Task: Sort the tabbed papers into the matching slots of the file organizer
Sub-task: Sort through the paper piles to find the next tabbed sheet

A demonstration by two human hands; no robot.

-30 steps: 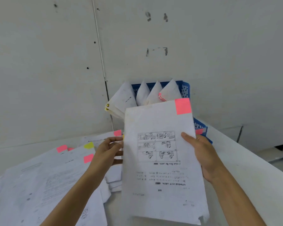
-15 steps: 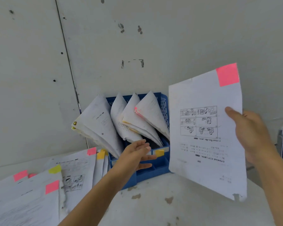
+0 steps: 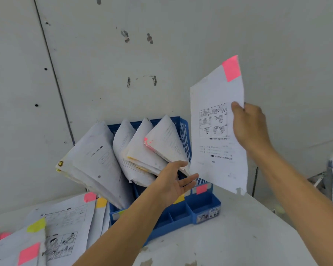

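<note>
— Fingers [image 3: 236, 106] of the right hand [image 3: 251, 129] pinch the pink-tabbed sheet [image 3: 217, 150] by its edge, held in the air just right of the file organizer [image 3: 197, 210].
— Left hand [image 3: 173, 182] is spread open at the rightmost stack [image 3: 165, 143]; whether it touches, I can't tell. Best to part that stack, then slide the sheet in above the pink label [image 3: 201, 189].

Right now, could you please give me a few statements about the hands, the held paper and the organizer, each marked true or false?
The right hand holds a paper bearing a pink tab. True.
The left hand grips a stack of papers. False: it is open and holds nothing.
The blue file organizer stands empty. False: bundles of papers lean in its slots.
On the table, loose tabbed papers lie left of the organizer. True.
</note>
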